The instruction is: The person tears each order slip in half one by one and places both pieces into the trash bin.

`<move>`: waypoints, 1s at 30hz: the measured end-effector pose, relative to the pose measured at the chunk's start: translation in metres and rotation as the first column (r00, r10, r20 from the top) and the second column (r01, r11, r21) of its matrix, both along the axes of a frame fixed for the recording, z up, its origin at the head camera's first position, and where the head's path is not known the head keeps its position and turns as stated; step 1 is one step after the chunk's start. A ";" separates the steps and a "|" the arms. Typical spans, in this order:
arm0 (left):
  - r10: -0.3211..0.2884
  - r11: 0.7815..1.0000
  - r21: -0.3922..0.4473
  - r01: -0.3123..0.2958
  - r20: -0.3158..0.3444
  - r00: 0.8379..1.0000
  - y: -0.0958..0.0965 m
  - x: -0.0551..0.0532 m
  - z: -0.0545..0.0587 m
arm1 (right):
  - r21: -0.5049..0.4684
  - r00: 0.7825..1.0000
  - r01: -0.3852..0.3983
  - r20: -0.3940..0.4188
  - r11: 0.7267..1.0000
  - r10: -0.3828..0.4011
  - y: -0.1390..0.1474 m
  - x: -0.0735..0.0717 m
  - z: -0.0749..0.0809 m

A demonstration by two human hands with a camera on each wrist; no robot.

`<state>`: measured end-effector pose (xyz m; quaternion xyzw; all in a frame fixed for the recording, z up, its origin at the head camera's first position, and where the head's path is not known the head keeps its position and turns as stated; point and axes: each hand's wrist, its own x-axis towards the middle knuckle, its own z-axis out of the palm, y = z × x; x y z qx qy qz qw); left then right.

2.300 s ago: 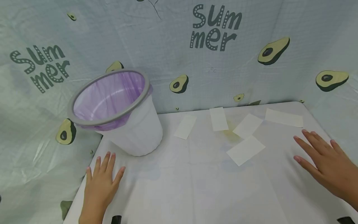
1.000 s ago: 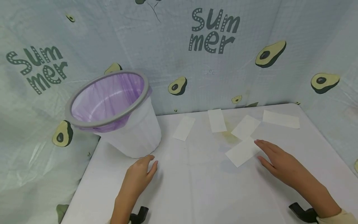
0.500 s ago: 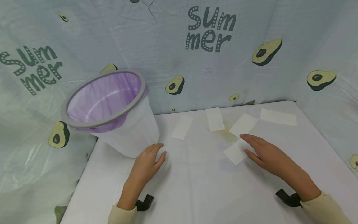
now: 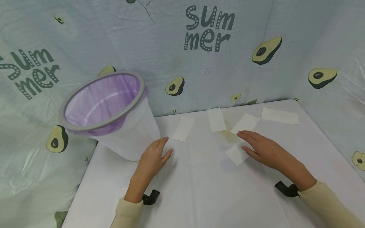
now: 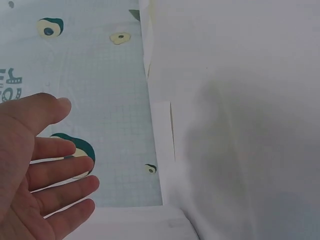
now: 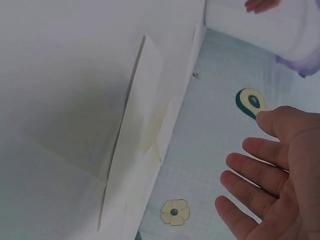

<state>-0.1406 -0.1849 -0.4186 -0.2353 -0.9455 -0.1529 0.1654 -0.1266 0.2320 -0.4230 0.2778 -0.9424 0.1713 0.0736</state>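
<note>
Several white paper slips lie flat on the white table. My right hand [image 4: 263, 150] is over the front slip [image 4: 237, 154] and overlaps part of it, fingers extended and holding nothing. Just behind its fingertips lies another slip [image 4: 246, 123]. My left hand [image 4: 151, 160], fingers relaxed with a gap to the thumb, is in front of the bin [image 4: 131, 136] and nearest to the left slip [image 4: 183, 128]. Both palms show bare in the wrist views, the left hand [image 5: 50, 175] and the right hand [image 6: 272, 180] alike. The bin is white, with a grey rim and a purple liner.
One more slip [image 4: 216, 119] lies at the back middle and a long one [image 4: 280, 116] at the back right. A curtain [image 4: 159, 41] printed with avocados hangs behind the table [image 4: 182, 190]. Black curved pieces [image 4: 151, 197] stick out at both wrists.
Both hands have come inward and forward: the right from the table's right side to over the front slip, the left from the left edge to before the bin. The slips lie as before.
</note>
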 end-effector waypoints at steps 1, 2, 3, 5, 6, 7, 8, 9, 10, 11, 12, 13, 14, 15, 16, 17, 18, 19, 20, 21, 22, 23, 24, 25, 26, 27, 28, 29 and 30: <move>-0.004 1.000 0.003 0.004 0.003 1.000 0.000 -0.001 0.000 | -0.003 1.000 -0.005 -0.002 1.000 0.005 -0.001 -0.002 0.000; -0.010 1.000 0.008 0.010 0.004 1.000 0.001 -0.002 -0.001 | -0.006 1.000 -0.008 -0.001 1.000 0.008 -0.002 -0.004 0.000; -0.018 1.000 0.015 0.017 0.003 1.000 0.001 -0.003 -0.001 | -0.005 1.000 -0.013 -0.001 1.000 0.013 -0.003 -0.006 0.001; -0.030 0.999 0.024 0.029 0.004 1.000 0.003 -0.006 -0.003 | -0.005 1.000 -0.017 0.009 1.000 0.017 -0.004 -0.010 0.002; -0.033 0.999 0.030 0.033 0.002 0.999 0.003 -0.007 -0.004 | -0.006 1.000 -0.021 0.007 1.000 0.021 -0.005 -0.011 0.003; -0.036 0.999 0.034 0.036 0.000 0.999 0.004 -0.008 -0.005 | -0.008 1.000 -0.022 0.012 1.000 0.022 -0.005 -0.013 0.004; -0.036 0.999 0.039 0.036 0.002 0.999 0.004 -0.009 -0.006 | -0.007 1.000 -0.023 0.016 1.000 0.023 -0.006 -0.014 0.005; -0.035 0.999 0.041 0.035 0.005 0.999 0.005 -0.010 -0.007 | -0.008 1.000 -0.024 0.016 1.000 0.024 -0.006 -0.015 0.005; -0.033 0.999 0.042 0.032 0.008 0.999 0.006 -0.011 -0.007 | -0.013 0.999 -0.027 0.017 1.000 0.027 -0.007 -0.016 0.006; -0.032 0.998 0.046 0.031 0.013 0.999 0.006 -0.012 -0.007 | -0.018 0.999 -0.029 0.018 0.999 0.030 -0.007 -0.017 0.005; -0.032 0.998 0.050 0.031 0.015 0.999 0.007 -0.013 -0.007 | -0.023 0.999 -0.032 0.019 0.999 0.032 -0.007 -0.018 0.004; -0.032 0.998 0.052 0.031 0.017 0.999 0.008 -0.014 -0.007 | -0.028 0.999 -0.035 0.023 0.999 0.036 -0.008 -0.018 0.003; -0.034 0.998 0.058 0.033 0.021 0.999 0.009 -0.015 -0.007 | -0.031 0.999 -0.038 0.028 0.999 0.039 -0.009 -0.019 0.002; -0.037 0.997 0.062 0.036 0.025 0.999 0.010 -0.017 -0.007 | -0.037 0.998 -0.042 0.035 0.998 0.043 -0.010 -0.019 0.001; -0.040 0.997 0.068 0.038 0.027 0.999 0.011 -0.017 -0.006 | -0.041 0.998 -0.046 0.043 0.998 0.048 -0.012 -0.020 0.000; -0.042 0.996 0.074 0.039 0.032 0.999 0.011 -0.018 -0.006 | -0.042 0.997 -0.051 0.050 0.998 0.054 -0.014 -0.021 -0.001; -0.041 0.996 0.081 0.038 0.040 0.998 0.012 -0.019 -0.006 | -0.045 0.997 -0.058 0.055 0.997 0.060 -0.016 -0.022 -0.002; -0.040 0.996 0.086 0.035 0.048 0.998 0.013 -0.019 -0.006 | -0.047 0.996 -0.064 0.062 0.997 0.067 -0.018 -0.023 -0.002; -0.039 0.995 0.090 0.034 0.055 0.998 0.013 -0.020 -0.006 | -0.051 0.995 -0.073 0.064 0.996 0.076 -0.020 -0.024 -0.002; -0.035 0.995 0.092 0.029 0.064 0.997 0.014 -0.021 -0.006 | -0.053 0.994 -0.082 0.065 0.995 0.085 -0.023 -0.025 -0.003; -0.033 0.995 0.094 0.026 0.073 0.997 0.015 -0.023 -0.006 | -0.056 0.994 -0.088 0.064 0.995 0.092 -0.025 -0.026 -0.003; -0.028 0.995 0.094 0.020 0.082 0.996 0.015 -0.025 -0.007 | -0.056 0.993 -0.097 0.061 0.994 0.101 -0.027 -0.028 -0.004; -0.025 0.996 0.093 0.017 0.089 0.996 0.016 -0.026 -0.008 | -0.058 0.992 -0.104 0.059 0.993 0.108 -0.029 -0.030 -0.005; -0.022 0.996 0.093 0.013 0.096 0.995 0.016 -0.028 -0.009 | -0.062 0.992 -0.112 0.056 0.992 0.115 -0.031 -0.031 -0.005; -0.017 0.996 0.092 0.008 0.102 0.995 0.017 -0.029 -0.010 | -0.064 0.991 -0.118 0.053 0.991 0.121 -0.034 -0.033 -0.005; -0.011 0.995 0.096 0.000 0.113 0.994 0.017 -0.031 -0.010 | -0.065 0.991 -0.121 0.051 0.991 0.124 -0.036 -0.034 -0.006; -0.006 0.995 0.099 -0.006 0.122 0.993 0.017 -0.032 -0.011 | -0.068 0.991 -0.124 0.051 0.990 0.127 -0.038 -0.035 -0.006; 0.001 0.995 0.102 -0.014 0.131 0.991 0.017 -0.034 -0.012 | -0.071 0.990 -0.125 0.051 0.990 0.129 -0.040 -0.036 -0.006; 0.007 0.994 0.111 -0.023 0.143 0.990 0.017 -0.035 -0.013 | -0.078 0.990 -0.126 0.054 0.989 0.130 -0.042 -0.037 -0.006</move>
